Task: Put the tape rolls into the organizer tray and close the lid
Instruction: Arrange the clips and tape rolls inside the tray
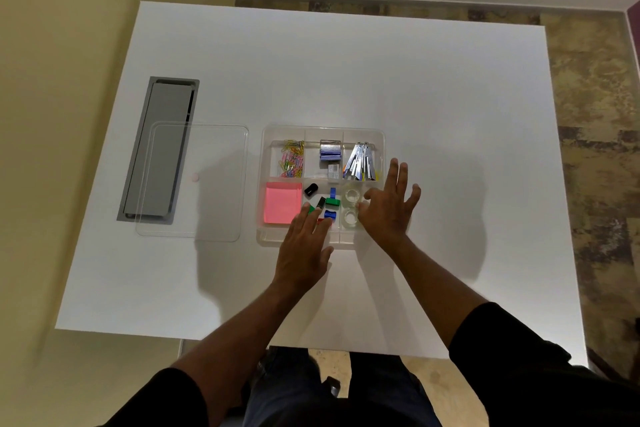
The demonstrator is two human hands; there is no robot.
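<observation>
Two clear tape rolls (pixel 352 207) lie in the near right compartment of the clear organizer tray (pixel 380 135) on the white table (pixel 346 73). Right hand (pixel 389 208): fingers spread, empty, thumb and forefinger at the rolls. Left hand (pixel 306 246): flat, fingers apart, over the tray's near edge. Clear lid (pixel 194 180): off, lying left of the tray, partly over a grey cable hatch (pixel 162 149). Other compartments: paper clips (pixel 292 159), pink sticky notes (pixel 282 203).

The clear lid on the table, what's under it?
Through the clear lid you can see the white table and part of a grey cable hatch set into it. A small pale dot shows too; I cannot tell whether it is on or under the lid.
</observation>
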